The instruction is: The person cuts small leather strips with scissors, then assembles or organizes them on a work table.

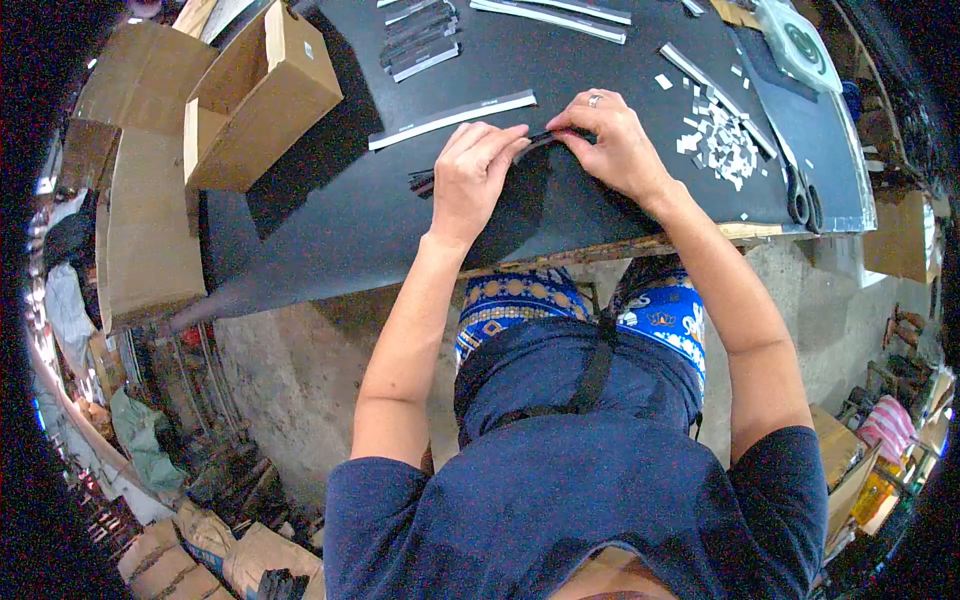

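Observation:
My left hand [473,177] and my right hand [612,140] pinch a thin dark strip [541,138] between them, over the near part of the black tabletop [330,255]. Dark thread-like ends [421,183] stick out to the left of my left hand. Just beyond my hands lies a long white-and-grey strip [452,119]. A ring shows on my right hand. Right of that hand is a pile of small white pieces [722,145], with another long strip [717,98] running beside and partly among them.
An open cardboard box [262,100] stands on the table at the left. Bundled dark strips [420,45] and more long strips [560,18] lie at the back. Black-handled scissors [803,200] rest near the right front edge. A clear plastic container [798,45] is at the back right.

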`<state>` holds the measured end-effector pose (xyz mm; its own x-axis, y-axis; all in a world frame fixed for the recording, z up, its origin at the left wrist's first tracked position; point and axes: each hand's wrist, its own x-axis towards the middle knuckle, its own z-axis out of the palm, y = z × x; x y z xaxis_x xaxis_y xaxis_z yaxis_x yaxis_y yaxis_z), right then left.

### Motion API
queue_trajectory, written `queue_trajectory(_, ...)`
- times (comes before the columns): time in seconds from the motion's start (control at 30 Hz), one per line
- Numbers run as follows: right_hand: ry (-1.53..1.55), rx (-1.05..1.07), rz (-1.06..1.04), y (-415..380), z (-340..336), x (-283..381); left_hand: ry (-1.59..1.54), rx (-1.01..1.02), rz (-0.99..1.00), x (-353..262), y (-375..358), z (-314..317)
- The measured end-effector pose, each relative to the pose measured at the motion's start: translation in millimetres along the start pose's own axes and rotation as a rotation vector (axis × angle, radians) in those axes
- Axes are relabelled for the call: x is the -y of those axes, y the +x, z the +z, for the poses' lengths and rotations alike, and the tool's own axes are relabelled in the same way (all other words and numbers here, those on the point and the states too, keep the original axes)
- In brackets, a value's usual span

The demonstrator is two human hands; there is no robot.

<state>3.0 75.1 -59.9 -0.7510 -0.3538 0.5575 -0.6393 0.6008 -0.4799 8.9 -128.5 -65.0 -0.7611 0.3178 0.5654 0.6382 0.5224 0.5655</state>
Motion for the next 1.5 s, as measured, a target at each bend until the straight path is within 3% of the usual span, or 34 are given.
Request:
queue_trajectory(0.4,-0.047,-0.008,-0.048,1.3,-4.0,0.3,0.054,0.022,0.057,0.6,-1.7,2.9)
queue_trajectory(0.47,0.049,0.089,0.008,2.0,-7.4,0.6,0.045,0.022,0.061,0.0,-1.6,2.3)
queue_trajectory(1.17,0.05,0.104,-0.091,-2.2,-6.4,-5.6,0.075,0.023,0.098,1.6,-3.2,2.7)
queue_trajectory(1.5,0.118,0.072,-0.035,-3.5,-7.8,-9.1,0.077,0.012,0.108,2.5,-3.1,3.6)
